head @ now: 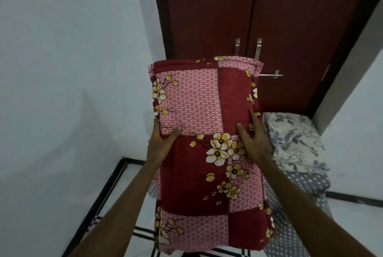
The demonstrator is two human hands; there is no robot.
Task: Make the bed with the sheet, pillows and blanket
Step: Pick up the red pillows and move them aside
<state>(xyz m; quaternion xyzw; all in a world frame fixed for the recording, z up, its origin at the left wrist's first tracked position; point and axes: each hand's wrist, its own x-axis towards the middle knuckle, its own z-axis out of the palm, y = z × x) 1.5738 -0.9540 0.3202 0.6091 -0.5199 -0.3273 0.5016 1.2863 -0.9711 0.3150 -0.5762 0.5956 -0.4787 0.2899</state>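
Item: red floral pillow (207, 132), patchwork cover w/ yellow blossoms, long axis running away from me, raised in front of the dark red wardrobe doors (269, 18). I'm holding it up w/ both hands at mid-length. Left hand (163, 138) is gripping the left edge, thumb on the top face, other fingers wrapped under and out of sight. Right hand (255, 138) is pressing flat on the right side, fingers extended along the cover, thumb on top; whether the fingers curl round the edge I can't tell. Pillow is clear of the bed, approx. centred in view. Also listed: folded floral blanket (294, 140), white w/ grey-blue leaves, lying at the right by the wardrobe foot, on top of a grey dotted fabric (306, 184), poss. another pillow or sheet, can't say which. Bed surface (145, 234) below shows a white sheet w/ black stripes, looks already spread. Step in hand, my read: pillow placement. Next move calls for lowering it flat at the head end, squaring it to the edge, then letting go w/ both hands.
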